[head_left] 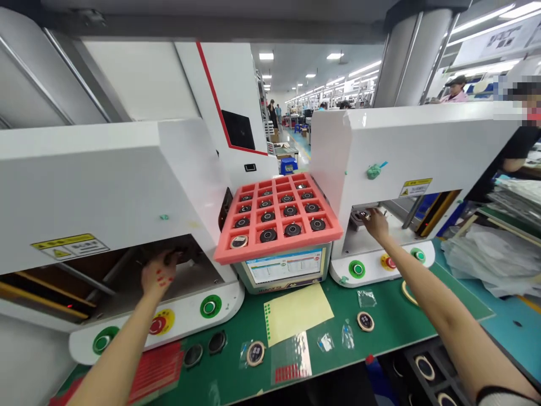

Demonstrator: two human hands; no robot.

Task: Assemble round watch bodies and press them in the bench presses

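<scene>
My left hand (158, 274) reaches into the opening of the left white machine (105, 180) and its fingers close around a dark round part (176, 257) inside. On the other side, my right hand (375, 223) is inside the opening of the right white machine (406, 146), fingertips on a small part on the fixture (360, 216). Between the machines a red foam tray (276, 248) with several black round parts rests on a monitor (287, 266).
Green and red buttons (210, 306) line both machine fronts. The green mat (380, 327) carries loose round parts, small clear bags, a yellow sheet (296, 311) and red sticker sheets. Piled plastic bags (486, 254) lie at right. Another person stands at far right.
</scene>
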